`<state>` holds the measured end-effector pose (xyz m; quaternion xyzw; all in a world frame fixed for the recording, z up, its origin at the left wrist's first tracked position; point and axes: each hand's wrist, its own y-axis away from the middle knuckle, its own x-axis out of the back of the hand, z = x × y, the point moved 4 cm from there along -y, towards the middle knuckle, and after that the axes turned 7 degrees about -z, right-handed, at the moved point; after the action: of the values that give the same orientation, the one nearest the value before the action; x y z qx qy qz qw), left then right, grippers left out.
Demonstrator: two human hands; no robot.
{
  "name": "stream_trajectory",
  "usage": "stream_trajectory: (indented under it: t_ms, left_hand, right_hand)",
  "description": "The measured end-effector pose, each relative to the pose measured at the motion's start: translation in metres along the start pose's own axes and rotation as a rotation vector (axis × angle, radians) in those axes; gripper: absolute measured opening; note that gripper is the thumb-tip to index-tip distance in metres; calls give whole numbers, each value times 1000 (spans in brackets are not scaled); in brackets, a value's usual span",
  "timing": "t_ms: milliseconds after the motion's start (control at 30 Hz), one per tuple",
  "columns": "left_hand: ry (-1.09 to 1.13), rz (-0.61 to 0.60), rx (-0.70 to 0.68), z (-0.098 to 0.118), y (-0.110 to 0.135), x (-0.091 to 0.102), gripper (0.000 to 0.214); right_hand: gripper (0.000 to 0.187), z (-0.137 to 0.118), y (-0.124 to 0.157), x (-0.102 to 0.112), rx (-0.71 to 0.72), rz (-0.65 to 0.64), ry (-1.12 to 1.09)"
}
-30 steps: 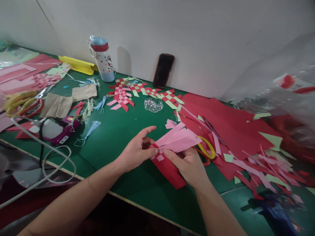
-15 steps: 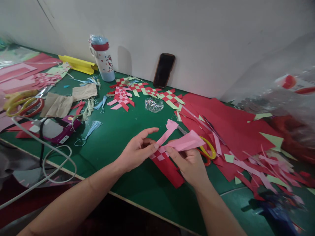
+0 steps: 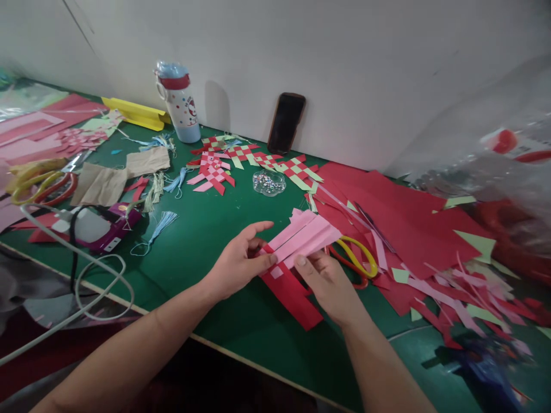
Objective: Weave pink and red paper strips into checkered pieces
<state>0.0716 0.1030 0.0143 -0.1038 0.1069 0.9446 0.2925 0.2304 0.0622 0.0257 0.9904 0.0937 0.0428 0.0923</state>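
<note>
Between my hands is a woven piece of paper strips, with pink strips (image 3: pixel 306 234) crossing red strips (image 3: pixel 293 298). My left hand (image 3: pixel 243 261) pinches the crossing part at its left edge, thumb on top and index finger stretched forward. With thumb and fingers, my right hand (image 3: pixel 329 281) grips the near pink strip. The pink strips point away to the upper right, lying side by side; the red ones hang toward the lower right. Part of the weave is hidden under my left fingers. Yellow-and-orange-handled scissors (image 3: pixel 359 256) lie just beyond my right hand.
Finished woven paper fish (image 3: pixel 212 172) lie behind a clear dish of small beads (image 3: pixel 269 182). A phone (image 3: pixel 286 122) and a bottle (image 3: pixel 178 103) stand by the wall. Red sheets (image 3: pixel 387 212) and paper scraps cover the right; tassels (image 3: pixel 161 225) and a cabled purple device (image 3: pixel 123 223) are left.
The near pink strip has swung down toward the other pink strip, so they now lie nearly parallel. My right hand has moved slightly left with it. My left hand stays almost still.
</note>
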Motion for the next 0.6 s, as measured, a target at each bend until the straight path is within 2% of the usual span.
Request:
stream_trajectory:
  t_ms: [67,167,300,433,600]
  left_hand:
    - [12,36,-17,1,0,1,61]
    - [3,81,-42,3,0,3,57]
    - [1,104,-40,4,-1,5,57]
    - [3,75,12,1,-2,6,71]
    - [35,106,-2,2,-2,9,72]
  right_hand:
    - [39,1,0,-2,-41,-53,40]
    - [27,1,1,-3,-96,-51,135]
    - [27,3,1,-2,-120,-30,122]
    - [29,4,1,0,-119,-29,79]
    - [29,-1,3,5,-101,-5,155]
